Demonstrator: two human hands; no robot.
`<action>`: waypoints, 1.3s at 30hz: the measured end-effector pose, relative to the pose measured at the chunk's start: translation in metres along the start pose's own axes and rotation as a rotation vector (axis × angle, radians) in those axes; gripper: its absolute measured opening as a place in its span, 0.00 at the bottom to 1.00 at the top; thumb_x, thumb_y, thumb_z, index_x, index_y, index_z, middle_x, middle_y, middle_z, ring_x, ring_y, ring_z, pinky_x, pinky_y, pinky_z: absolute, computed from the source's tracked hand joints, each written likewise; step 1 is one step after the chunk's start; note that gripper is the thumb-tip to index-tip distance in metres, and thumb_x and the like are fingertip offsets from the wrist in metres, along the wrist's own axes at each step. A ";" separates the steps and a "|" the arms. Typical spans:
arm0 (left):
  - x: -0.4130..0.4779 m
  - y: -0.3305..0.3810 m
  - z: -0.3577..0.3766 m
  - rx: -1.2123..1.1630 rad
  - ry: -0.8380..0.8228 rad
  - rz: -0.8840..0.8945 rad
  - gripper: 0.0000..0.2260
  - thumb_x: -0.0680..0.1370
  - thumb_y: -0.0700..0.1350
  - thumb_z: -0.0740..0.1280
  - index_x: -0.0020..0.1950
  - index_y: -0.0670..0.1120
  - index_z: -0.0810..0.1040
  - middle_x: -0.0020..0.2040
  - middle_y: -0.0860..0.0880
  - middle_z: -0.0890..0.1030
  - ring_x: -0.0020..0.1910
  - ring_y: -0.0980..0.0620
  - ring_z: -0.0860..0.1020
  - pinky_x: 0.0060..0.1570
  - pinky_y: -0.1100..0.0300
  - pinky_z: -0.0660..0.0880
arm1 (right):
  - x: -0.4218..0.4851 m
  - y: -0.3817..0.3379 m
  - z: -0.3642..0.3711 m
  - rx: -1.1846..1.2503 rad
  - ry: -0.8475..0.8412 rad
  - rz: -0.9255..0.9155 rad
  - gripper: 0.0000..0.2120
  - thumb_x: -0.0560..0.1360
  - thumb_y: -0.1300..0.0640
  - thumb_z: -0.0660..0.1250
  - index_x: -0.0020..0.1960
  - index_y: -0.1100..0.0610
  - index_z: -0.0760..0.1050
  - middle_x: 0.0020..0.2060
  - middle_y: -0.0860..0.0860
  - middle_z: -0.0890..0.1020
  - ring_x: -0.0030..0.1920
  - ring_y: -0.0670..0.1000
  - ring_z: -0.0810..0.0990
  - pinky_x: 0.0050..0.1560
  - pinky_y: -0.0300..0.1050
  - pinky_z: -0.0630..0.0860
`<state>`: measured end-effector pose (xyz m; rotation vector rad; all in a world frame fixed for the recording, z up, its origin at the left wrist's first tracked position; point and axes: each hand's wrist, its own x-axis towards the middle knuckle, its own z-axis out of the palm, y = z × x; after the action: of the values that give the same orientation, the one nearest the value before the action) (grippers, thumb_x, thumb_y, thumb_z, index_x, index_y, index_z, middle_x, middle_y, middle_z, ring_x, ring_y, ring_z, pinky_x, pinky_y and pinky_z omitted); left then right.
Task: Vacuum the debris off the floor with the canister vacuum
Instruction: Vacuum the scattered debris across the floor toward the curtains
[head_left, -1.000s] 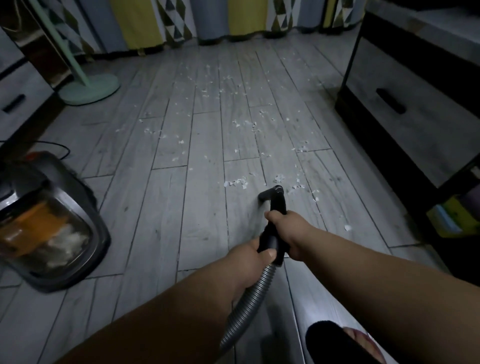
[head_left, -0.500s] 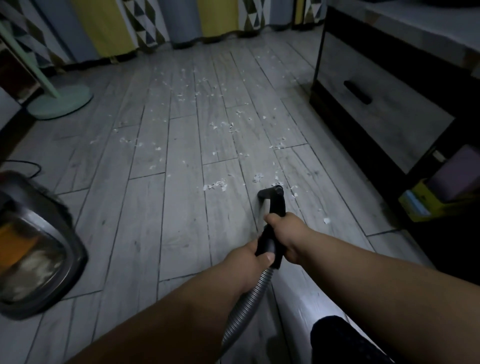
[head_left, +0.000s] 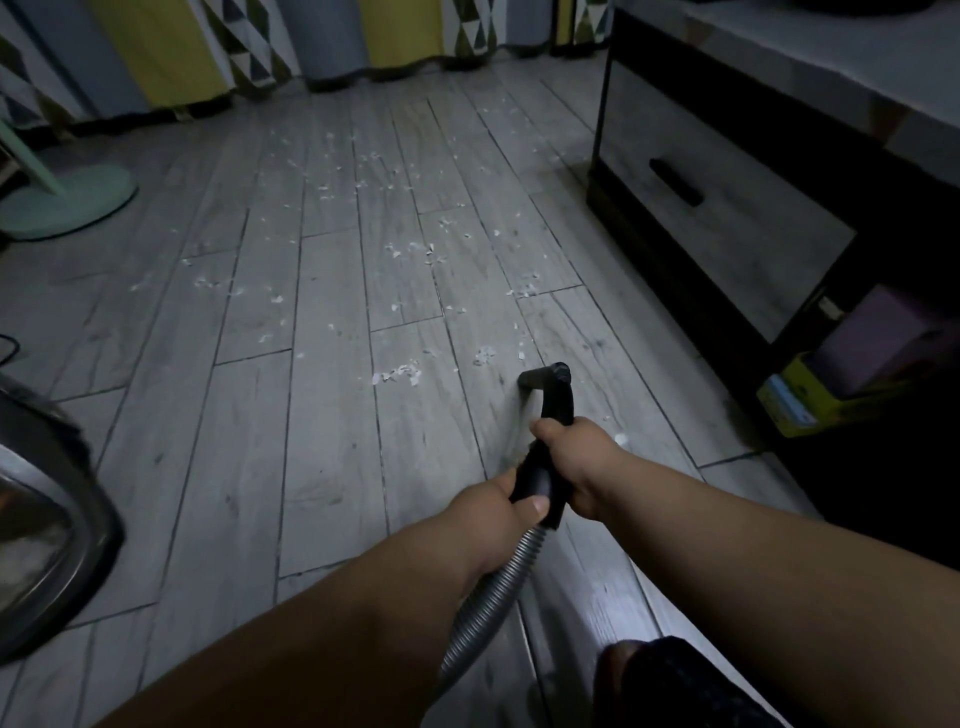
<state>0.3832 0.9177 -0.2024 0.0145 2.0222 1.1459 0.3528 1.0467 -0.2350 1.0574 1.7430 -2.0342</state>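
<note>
Ahead and to the left we have open floor (head_left: 322, 441). On the right the dark foot of the cabinet (head_left: 727, 218) closes that side, with a strip of boards between it and the handle (head_left: 558, 405). The canister vacuum (head_left: 47, 519) sits cut off at the left edge, well apart from our arms.

Our right hand (head_left: 576, 457) keeps its grip clenched round the handle, and the left hand (head_left: 498, 506) clenches it just behind, where the ribbed hose (head_left: 493, 608) joins. Since half a second ago everything has slid left: less of the canister shows, more of the cabinet.

The handle's bent end is low over the grey boards, near a clump of white debris (head_left: 397, 374) – more scraps trail toward the curtains (head_left: 171, 52). A green fan base (head_left: 67, 200) stands far left – a yellow box (head_left: 800, 395) sits by the cabinet.
</note>
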 end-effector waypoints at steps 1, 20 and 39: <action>0.001 0.001 0.000 0.007 -0.001 0.003 0.23 0.80 0.48 0.62 0.75 0.53 0.63 0.67 0.48 0.74 0.64 0.48 0.73 0.67 0.53 0.69 | 0.001 -0.001 0.000 0.005 0.000 -0.004 0.19 0.78 0.55 0.63 0.64 0.65 0.69 0.50 0.64 0.78 0.46 0.62 0.79 0.46 0.53 0.79; 0.013 0.014 0.033 0.098 -0.068 0.030 0.23 0.80 0.49 0.62 0.74 0.56 0.63 0.67 0.46 0.75 0.63 0.45 0.74 0.65 0.51 0.71 | -0.003 0.006 -0.045 0.044 0.098 0.001 0.19 0.78 0.55 0.63 0.64 0.64 0.68 0.50 0.63 0.78 0.48 0.63 0.80 0.55 0.62 0.79; 0.006 0.020 0.061 0.163 -0.145 0.051 0.24 0.79 0.52 0.62 0.75 0.55 0.62 0.67 0.49 0.74 0.63 0.48 0.74 0.66 0.52 0.70 | -0.019 0.024 -0.084 0.114 0.168 -0.002 0.19 0.78 0.53 0.64 0.63 0.64 0.68 0.50 0.63 0.78 0.45 0.62 0.80 0.50 0.57 0.80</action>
<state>0.4109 0.9760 -0.2083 0.2267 1.9897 0.9790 0.4106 1.1141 -0.2412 1.2954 1.7230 -2.1225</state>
